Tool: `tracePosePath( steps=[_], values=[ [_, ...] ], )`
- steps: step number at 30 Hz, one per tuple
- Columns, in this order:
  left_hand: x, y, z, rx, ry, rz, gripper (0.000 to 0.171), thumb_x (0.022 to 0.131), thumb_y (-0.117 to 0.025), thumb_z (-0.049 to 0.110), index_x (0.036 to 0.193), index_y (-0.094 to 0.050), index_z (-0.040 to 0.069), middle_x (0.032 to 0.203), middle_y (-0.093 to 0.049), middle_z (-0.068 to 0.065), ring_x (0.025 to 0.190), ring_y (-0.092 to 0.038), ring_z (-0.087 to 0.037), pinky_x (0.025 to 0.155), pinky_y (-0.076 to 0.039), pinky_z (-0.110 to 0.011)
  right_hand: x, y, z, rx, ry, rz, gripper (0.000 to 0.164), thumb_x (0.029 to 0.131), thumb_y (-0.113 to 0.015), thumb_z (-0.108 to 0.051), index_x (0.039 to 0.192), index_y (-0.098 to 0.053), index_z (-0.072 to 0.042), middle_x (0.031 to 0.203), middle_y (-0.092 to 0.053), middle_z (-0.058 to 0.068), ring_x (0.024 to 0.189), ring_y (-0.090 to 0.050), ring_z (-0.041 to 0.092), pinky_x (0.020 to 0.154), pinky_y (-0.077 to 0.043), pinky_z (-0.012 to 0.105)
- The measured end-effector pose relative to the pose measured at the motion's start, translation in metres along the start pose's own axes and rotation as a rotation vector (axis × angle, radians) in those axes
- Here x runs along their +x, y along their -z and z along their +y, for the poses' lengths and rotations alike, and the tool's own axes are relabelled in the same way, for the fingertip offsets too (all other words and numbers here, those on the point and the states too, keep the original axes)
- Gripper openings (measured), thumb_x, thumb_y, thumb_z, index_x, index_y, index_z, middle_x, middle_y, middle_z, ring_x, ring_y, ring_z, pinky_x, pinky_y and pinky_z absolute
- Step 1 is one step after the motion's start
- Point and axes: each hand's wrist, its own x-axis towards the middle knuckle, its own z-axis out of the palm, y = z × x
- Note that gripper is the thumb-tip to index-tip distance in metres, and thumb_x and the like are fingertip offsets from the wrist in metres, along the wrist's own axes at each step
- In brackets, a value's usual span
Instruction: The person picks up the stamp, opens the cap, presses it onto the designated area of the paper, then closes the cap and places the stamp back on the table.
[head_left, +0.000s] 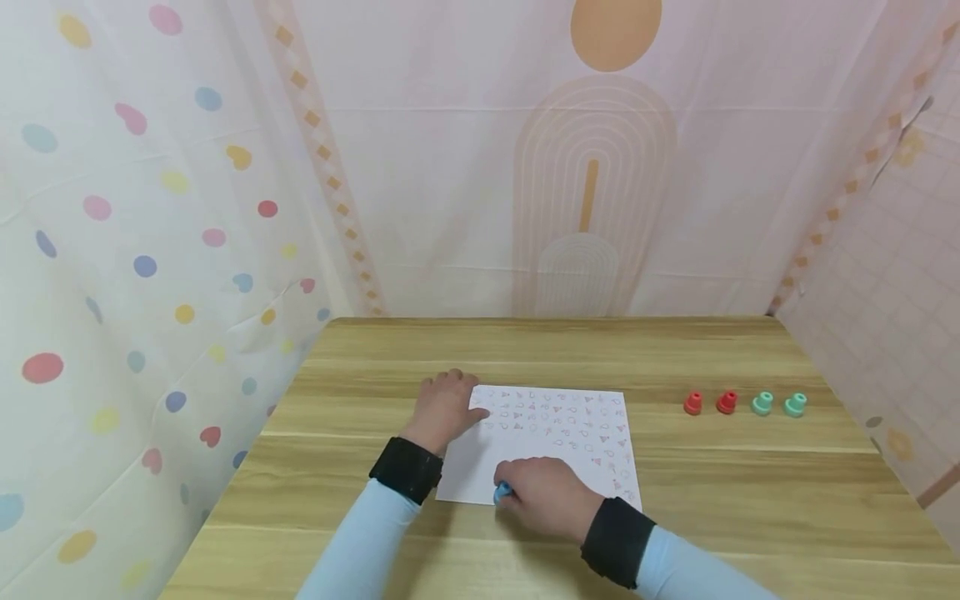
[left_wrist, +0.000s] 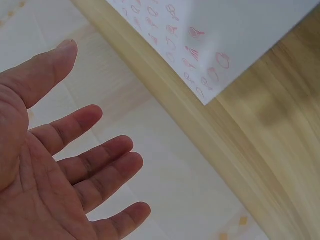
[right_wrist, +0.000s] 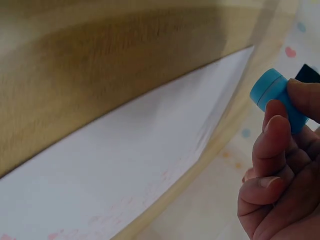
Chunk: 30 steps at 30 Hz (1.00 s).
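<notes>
A white sheet of paper (head_left: 472, 468) lies on the wooden table, with rows of small reddish printed shapes over its upper part and down its right side. At its upper left corner is my left hand (head_left: 442, 408), fingers stretched out and thumb over the edge of the sheet. In the left wrist view that hand holds nothing. My right hand (head_left: 551, 496) is low over the sheet's lower part and pinches a small blue stamp (right_wrist: 270, 87) between thumb and fingers. Most of the stamp is hidden by the hand in the head view.
To the right of the sheet stand two red stamps (head_left: 726, 402) and two mint green stamps (head_left: 762, 404) in a row. A patterned cloth (head_left: 450, 208) hangs behind the table (head_left: 360, 358), and a dotted one (head_left: 150, 333) on the left.
</notes>
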Motion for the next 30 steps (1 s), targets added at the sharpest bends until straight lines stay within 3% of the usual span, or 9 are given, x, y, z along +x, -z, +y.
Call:
tracePosePath(
  steps=[15,30],
  values=[
    [-0.001,-0.005,-0.010,0.009,-0.023,0.046,0.054,0.079,-0.074,0.041,0.118,-0.064,0.006,0.108,-0.066,-0.016,0.099,-0.059,-0.033,0.086,-0.049,-0.052,-0.005,-0.018,-0.017,-0.067,0.086,-0.082,0.010,0.085,-0.066,-0.017,0.081,-0.057,-0.018,0.065,-0.047,-0.011,0.055,-0.042,0.005,0.047,-0.036,0.019],
    [-0.005,-0.004,-0.008,0.010,-0.021,0.054,0.052,0.079,-0.074,0.041,0.117,-0.064,0.006,0.110,-0.067,-0.017,0.098,-0.059,-0.033,0.088,-0.048,-0.053,-0.004,-0.030,-0.014,-0.047,0.093,-0.120,0.004,0.087,-0.064,-0.019,0.086,-0.061,-0.016,0.066,-0.048,-0.011,0.056,-0.042,0.004,0.051,-0.041,0.019]
  ],
)
